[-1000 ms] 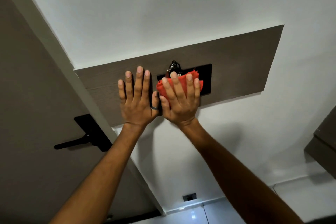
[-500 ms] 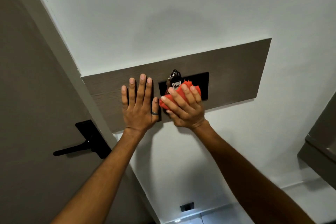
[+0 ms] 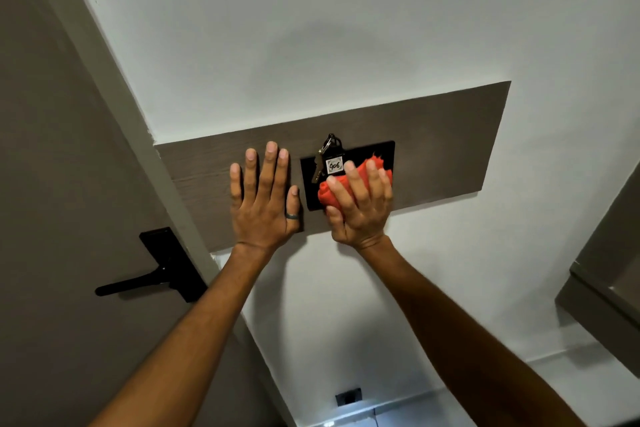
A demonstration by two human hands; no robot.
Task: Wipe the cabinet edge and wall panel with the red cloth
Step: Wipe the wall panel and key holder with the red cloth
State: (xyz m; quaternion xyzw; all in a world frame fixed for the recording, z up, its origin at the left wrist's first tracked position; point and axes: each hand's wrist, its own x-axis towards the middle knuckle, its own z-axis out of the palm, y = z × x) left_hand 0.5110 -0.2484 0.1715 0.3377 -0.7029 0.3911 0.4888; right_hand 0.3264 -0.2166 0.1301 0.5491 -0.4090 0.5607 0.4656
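A brown wood-grain wall panel [image 3: 446,135] runs across the white wall. A black plate [image 3: 384,152] is set in its middle, and a key with a numbered tag [image 3: 334,165] hangs from the plate's top. My right hand [image 3: 360,208] presses the bunched red cloth [image 3: 367,172] against the plate's lower right part, just right of the tag. My left hand [image 3: 263,198] lies flat on the panel left of the plate, fingers spread, a ring on the thumb. The cabinet's corner [image 3: 606,274] shows at the right edge.
A grey-brown door [image 3: 52,184] with a black lever handle [image 3: 152,274] fills the left side, edged by a pale door frame [image 3: 114,55]. A small black wall socket [image 3: 348,396] sits low on the white wall near the floor.
My right hand slid the cloth to the right across the black plate, uncovering the key tag. My left hand stays flat on the panel. The view shifted slightly.
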